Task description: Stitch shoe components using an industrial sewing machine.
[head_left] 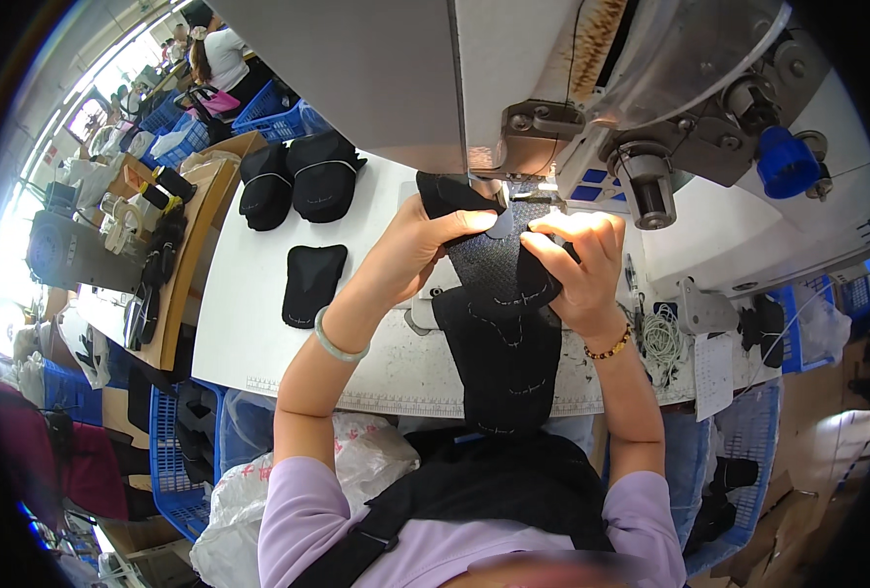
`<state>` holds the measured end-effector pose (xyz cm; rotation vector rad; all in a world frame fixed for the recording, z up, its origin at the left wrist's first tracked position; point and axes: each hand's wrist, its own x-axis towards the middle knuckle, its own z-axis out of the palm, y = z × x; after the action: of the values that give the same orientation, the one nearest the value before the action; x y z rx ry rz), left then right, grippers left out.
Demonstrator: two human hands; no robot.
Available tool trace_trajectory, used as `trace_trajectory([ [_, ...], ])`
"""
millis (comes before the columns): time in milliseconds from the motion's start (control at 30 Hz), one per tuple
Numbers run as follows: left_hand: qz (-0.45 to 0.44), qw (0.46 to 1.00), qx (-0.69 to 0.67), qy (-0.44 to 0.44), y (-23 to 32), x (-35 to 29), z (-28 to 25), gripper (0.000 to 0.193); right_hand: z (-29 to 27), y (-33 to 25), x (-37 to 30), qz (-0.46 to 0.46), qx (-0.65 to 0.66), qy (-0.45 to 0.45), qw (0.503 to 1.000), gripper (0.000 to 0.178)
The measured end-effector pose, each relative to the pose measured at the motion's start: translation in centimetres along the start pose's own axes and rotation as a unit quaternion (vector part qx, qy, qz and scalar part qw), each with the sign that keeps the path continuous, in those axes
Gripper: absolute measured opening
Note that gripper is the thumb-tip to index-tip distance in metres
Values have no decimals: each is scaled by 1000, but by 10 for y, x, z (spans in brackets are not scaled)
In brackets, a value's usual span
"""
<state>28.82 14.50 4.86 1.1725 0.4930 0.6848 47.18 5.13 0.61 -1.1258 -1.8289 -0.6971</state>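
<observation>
Workshop w/ blue baskets (172,490) far L. White tabletop (244,284) carries 2 banded black bundles (323,181), w/ 1 flat black piece (313,284) nearer the body. Then L hand (413,245) pinches the L side of a dark fabric piece (484,260), thumb on top. Fabric's btwn the hands, upper end at the sewing machine's (356,83) lit work spot, long axis running approx. machine-to-body. Below it, another black panel (508,367) hangs past the tabletop's front edge; joined or overlapping, can't tell. R hand (592,265) pinches the R side, thumb & fingertips together. Both hands abt equally near that spot. Far R: tangled cord (662,343).
</observation>
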Motion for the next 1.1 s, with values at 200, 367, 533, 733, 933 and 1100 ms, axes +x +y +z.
trace_trajectory([
  [200, 6, 999, 31, -26, -2, 2, -2, 30, 0, -2, 1, 12, 7, 14, 1000, 40],
  [367, 12, 1000, -3, -7, -2, 7, 4, 28, -2, 6, 0, -7, -30, -4, 1000, 36],
  [533, 214, 970, 46, 104, -12, 13, -1, 30, 2, -3, 10, -10, -29, -18, 999, 41],
  [733, 230, 957, 152, 88, -21, 20, 0, 13, -6, -5, 2, -1, -51, -7, 999, 35],
  [933, 206, 967, 133, 73, -14, 14, -6, 11, -3, -12, 8, -3, -44, -7, 999, 28],
  [1100, 195, 971, 123, 58, -15, 18, -6, 11, -3, -10, 8, -6, -45, -6, 999, 29],
])
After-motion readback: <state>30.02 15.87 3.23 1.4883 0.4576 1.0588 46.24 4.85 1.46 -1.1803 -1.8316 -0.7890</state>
